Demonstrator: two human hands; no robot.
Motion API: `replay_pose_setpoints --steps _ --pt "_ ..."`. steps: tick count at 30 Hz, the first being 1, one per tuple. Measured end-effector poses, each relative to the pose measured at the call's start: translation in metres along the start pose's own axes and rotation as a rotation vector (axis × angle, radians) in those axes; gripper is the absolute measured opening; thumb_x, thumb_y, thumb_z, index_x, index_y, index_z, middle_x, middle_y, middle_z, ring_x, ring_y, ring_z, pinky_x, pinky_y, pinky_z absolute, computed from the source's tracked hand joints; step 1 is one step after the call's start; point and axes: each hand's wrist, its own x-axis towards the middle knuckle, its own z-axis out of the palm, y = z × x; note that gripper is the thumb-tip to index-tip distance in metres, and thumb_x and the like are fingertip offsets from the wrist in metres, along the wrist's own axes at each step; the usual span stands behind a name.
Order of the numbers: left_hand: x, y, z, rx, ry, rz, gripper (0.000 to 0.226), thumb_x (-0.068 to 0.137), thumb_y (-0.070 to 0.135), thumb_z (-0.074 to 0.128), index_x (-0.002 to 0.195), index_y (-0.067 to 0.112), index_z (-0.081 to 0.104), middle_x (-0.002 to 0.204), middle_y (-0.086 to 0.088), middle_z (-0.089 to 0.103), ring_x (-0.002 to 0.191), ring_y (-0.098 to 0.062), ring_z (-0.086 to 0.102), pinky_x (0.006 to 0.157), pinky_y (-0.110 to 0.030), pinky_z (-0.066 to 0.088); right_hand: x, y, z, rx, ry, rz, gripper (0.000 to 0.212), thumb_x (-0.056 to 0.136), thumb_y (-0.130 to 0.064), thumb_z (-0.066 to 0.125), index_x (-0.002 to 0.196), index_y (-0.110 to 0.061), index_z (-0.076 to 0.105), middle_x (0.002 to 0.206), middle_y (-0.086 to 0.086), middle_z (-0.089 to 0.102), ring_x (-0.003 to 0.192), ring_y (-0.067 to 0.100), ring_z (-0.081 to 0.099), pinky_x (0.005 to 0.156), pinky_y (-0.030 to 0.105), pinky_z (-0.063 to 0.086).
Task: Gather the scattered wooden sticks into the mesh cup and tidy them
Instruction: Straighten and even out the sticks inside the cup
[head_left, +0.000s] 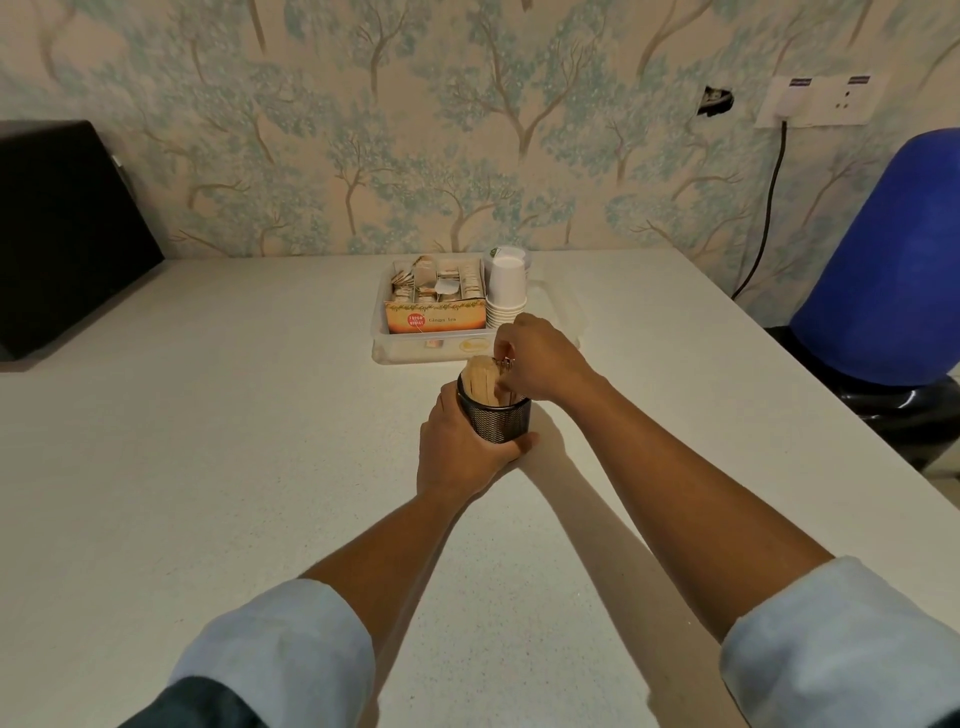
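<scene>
A black mesh cup (500, 418) stands on the white table (208, 441), tilted slightly toward me. Several pale wooden sticks (480, 378) stand bunched inside it, their tops above the rim. My left hand (460, 452) wraps around the cup's lower left side, thumb under its front. My right hand (537, 358) hovers over the cup's right rim, fingers curled down onto the tops of the sticks. No loose sticks show on the table.
Behind the cup lies a clear plastic tray (395, 353) holding a ginger tea box (435, 317) and a stack of white paper cups (506, 296). A black box (62, 234) stands at the far left. A blue water jug (893, 260) is beyond the table's right edge.
</scene>
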Motion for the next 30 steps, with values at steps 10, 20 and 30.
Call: replay_pose_setpoints --steps 10,20,30 --pt "0.002 -0.003 0.002 0.0 -0.005 -0.004 0.125 0.041 0.092 0.063 0.144 0.031 0.028 0.14 0.006 0.053 0.124 -0.019 0.056 0.102 -0.038 0.053 -0.001 -0.002 -0.015 0.077 -0.112 -0.039 0.026 0.074 -0.01 0.08 0.098 -0.016 0.073 0.101 0.001 0.067 0.087 0.014 0.057 0.056 0.019 0.039" --pt "0.001 -0.004 0.003 -0.023 0.01 -0.008 0.123 0.042 0.089 0.068 0.143 0.032 0.029 0.137 0.007 0.055 0.122 -0.018 0.057 0.098 -0.039 0.055 -0.003 -0.009 -0.006 0.042 -0.019 -0.058 0.019 0.081 -0.007 0.07 0.098 -0.014 0.074 0.106 0.006 0.067 0.094 0.022 0.061 0.068 0.027 0.044" --pt "0.001 -0.004 0.003 -0.067 0.023 -0.015 0.121 0.038 0.09 0.068 0.139 0.033 0.034 0.13 0.009 0.059 0.115 -0.015 0.061 0.094 -0.032 0.055 -0.007 -0.012 0.0 -0.05 -0.242 -0.193 0.05 0.091 -0.007 0.056 0.14 -0.016 0.052 0.138 0.012 0.055 0.122 0.031 0.052 0.096 0.037 0.049"
